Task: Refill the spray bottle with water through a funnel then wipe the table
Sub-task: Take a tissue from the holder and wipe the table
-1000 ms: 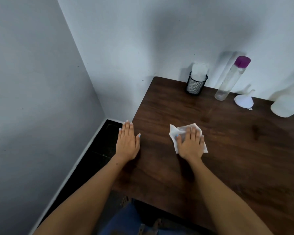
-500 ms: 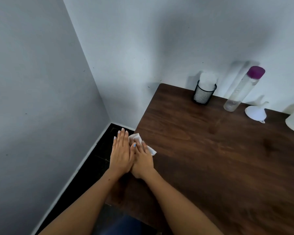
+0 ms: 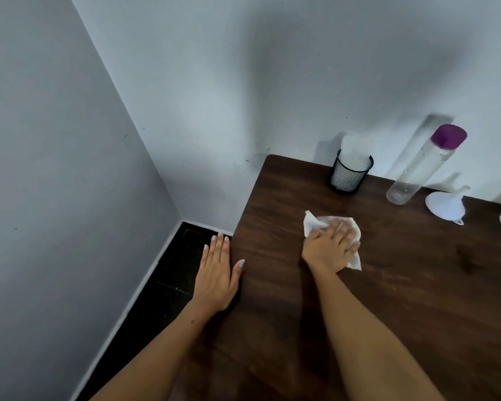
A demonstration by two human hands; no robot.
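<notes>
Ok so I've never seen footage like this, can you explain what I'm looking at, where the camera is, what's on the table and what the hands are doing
There is no machine here: these are a person's two bare hands, filmed by a wide-angle camera worn on the head, looking forward and down. That is why both forearms reach in from the bottom. The right hand presses a white cloth flat on the dark wooden table, as in wiping. The left hand rests flat at the table's left edge and holds nothing. Along the wall stand a black mesh cup with something white in it, a clear bottle with a purple cap, and a white funnel lying mouth down. A white thing at the right edge is cut off.
</notes>
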